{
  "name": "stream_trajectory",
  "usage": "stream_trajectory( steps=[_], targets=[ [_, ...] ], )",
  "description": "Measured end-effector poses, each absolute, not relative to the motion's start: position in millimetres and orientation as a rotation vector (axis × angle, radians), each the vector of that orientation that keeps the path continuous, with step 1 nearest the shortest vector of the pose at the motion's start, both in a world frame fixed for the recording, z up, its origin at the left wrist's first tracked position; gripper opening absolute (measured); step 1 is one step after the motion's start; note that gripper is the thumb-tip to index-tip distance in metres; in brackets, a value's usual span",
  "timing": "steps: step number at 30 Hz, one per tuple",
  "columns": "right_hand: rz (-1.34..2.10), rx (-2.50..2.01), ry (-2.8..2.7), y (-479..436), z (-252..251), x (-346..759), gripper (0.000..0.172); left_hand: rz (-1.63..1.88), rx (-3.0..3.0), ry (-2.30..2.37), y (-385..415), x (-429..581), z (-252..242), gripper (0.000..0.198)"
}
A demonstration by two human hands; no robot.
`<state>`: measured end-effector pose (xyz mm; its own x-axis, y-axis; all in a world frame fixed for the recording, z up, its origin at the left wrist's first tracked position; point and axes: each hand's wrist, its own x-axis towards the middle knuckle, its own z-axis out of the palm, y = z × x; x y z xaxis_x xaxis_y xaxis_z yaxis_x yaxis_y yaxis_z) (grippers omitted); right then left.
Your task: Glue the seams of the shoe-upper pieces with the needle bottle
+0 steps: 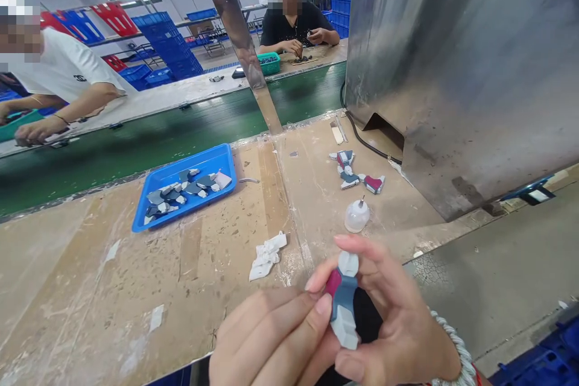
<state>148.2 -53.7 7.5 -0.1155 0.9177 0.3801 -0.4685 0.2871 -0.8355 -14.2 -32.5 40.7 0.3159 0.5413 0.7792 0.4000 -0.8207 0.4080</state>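
Note:
Both my hands hold one small toy part close to the camera, low in the head view; it is grey, blue and magenta, standing roughly upright. My left hand pinches its left side with thumb and fingers. My right hand, with a beaded bracelet at the wrist, wraps round its right side and top. Just beyond them a small clear glue bottle stands on the worn table. Further back lie a few assembled parts of the same colours.
A blue tray with several grey and blue pieces sits mid-left. A crumpled white rag lies near my hands. A large metal housing fills the right. Beyond a green conveyor, two other people work.

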Motion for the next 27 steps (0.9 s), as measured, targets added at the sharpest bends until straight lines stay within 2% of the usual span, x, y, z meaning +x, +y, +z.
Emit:
stream_trajectory(
  steps=[2, 5, 7, 9, 16, 21, 27],
  targets=[
    [1.273, -0.526, -1.222, -52, 7, 153, 0.085, 1.612, 2.42, 0.861, -28, -14, 33, 0.026],
    [1.275, -0.487, -1.369, -48, 4, 160, 0.092, 1.624, 2.294, 0.928, -27, -13, 24, 0.053],
    [1.282, -0.467, -1.436, -46, 3, 163, 0.096, 1.486, 2.228, 0.928, -29, -13, 21, 0.069],
    [1.309, -0.484, -1.43, -47, 3, 164, 0.096, 1.354, 2.206, 0.926, -32, -13, 19, 0.076],
    [1.373, -0.411, -1.43, -48, 2, 165, 0.097, 1.255, 2.244, 0.776, -29, -18, 20, 0.084],
    [1.352, -0.338, -1.434, -44, -2, 165, 0.098, 1.248, 2.278, 0.832, -26, -15, 25, 0.081],
    [1.346, -0.314, -1.298, -46, -2, 157, 0.082, 1.342, 2.191, 0.759, -26, -4, 30, 0.067]
  ],
)
